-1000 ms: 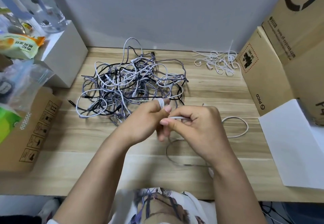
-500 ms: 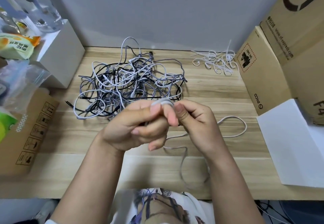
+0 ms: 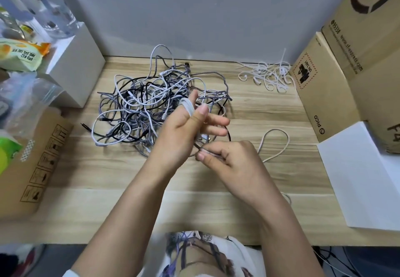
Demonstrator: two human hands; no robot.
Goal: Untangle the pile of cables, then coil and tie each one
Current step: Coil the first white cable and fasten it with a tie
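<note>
1. Nearest, at the tabletop (image 3: 91, 198) edge, two bare forearms reach out from a patterned shirt (image 3: 194, 253) toward the middle of the wood.
2. The right hand (image 3: 229, 164) sits low, close to the surface, its thumb and forefinger pinched on a white cable (image 3: 279, 144) — the cable runs out to the right in a loose loop lying on the wood.
3. The left hand (image 3: 184, 133) is raised just beyond and to the left of the right one, not touching it. Several turns of the same white cable are wound round its upright forefinger, the thumb pressed against them; the other fingers stretch out to the right.
4. Behind the hands lies the cable pile (image 3: 155, 101) — grey braided, black and white leads knotted together, spread over the middle of the tabletop up to the wall.
5. Far right, near the wall, a loose heap of white ties (image 3: 268, 77) rests beside a cardboard box (image 3: 324, 86).
6. A white sheet (image 3: 359, 177) lies at the right edge.
7. At the left stand a flat carton (image 3: 34, 164), a white box (image 3: 78, 68) and plastic bags (image 3: 23, 96).
</note>
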